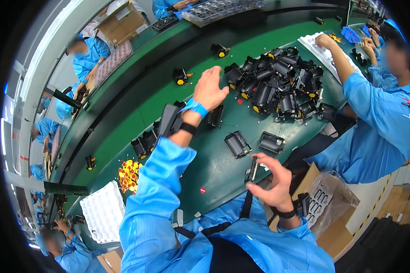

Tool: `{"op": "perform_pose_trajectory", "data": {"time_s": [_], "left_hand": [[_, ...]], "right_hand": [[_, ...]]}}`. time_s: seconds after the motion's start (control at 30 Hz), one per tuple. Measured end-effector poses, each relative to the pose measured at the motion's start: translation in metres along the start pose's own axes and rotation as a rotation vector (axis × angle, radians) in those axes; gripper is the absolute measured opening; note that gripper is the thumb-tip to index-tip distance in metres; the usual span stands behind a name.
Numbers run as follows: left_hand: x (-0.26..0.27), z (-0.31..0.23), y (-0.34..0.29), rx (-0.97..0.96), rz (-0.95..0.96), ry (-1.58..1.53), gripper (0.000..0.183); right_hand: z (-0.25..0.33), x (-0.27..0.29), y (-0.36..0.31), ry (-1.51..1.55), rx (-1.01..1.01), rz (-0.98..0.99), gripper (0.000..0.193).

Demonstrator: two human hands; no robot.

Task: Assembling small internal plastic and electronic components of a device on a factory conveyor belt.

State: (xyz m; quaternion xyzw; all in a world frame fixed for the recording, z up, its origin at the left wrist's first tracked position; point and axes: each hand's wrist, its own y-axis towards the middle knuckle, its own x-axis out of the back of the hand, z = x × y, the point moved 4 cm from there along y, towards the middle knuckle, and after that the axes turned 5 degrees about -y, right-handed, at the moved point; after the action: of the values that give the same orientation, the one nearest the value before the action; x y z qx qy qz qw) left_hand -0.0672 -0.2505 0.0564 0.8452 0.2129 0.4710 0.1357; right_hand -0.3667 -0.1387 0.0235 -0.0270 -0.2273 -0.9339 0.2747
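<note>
My left hand reaches over the bench's far edge, fingers stretched and thumb apart, with nothing visible in it. Just to its right lies a big heap of black cylindrical housings, some with yellow and red tips. My right hand is closer to me, pinching a slim black part between thumb and fingertips. Beyond that hand, two black half-round housings rest on the green bench: a left one and a right one. Another black housing sits below my left wrist.
A green conveyor belt carries scattered black assemblies. To the left are a pile of yellow-and-red pieces and a white tray. A co-worker reaches in from the right. A cardboard box with plastic-wrapped parts stands beside me.
</note>
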Motion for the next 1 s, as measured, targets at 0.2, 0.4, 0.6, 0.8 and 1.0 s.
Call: {"op": "perform_pose_trajectory", "data": {"time_s": [0.2, 0.4, 0.6, 0.8, 1.0], "left_hand": [[-0.052, 0.038, 0.046, -0.381, 0.103, 0.058, 0.076], [-0.016, 0.002, 0.028, -0.082, 0.433, 0.053, 0.051], [0.003, 0.033, 0.024, 0.038, 0.272, -0.153, 0.030], [-0.024, 0.060, 0.016, 0.262, 0.259, -0.150, 0.034], [0.015, 0.037, 0.029, 0.280, 0.110, 0.312, 0.046]], "right_hand": [[0.002, -0.002, -0.037, 0.009, -0.089, 0.001, 0.055], [-0.009, 0.012, -0.046, 0.022, -0.124, -0.034, 0.052], [-0.009, 0.015, -0.031, -0.064, -0.033, -0.031, 0.051], [-0.005, 0.008, -0.033, -0.070, -0.036, -0.030, 0.051], [-0.007, 0.011, -0.039, -0.063, -0.081, -0.036, 0.051]]}}
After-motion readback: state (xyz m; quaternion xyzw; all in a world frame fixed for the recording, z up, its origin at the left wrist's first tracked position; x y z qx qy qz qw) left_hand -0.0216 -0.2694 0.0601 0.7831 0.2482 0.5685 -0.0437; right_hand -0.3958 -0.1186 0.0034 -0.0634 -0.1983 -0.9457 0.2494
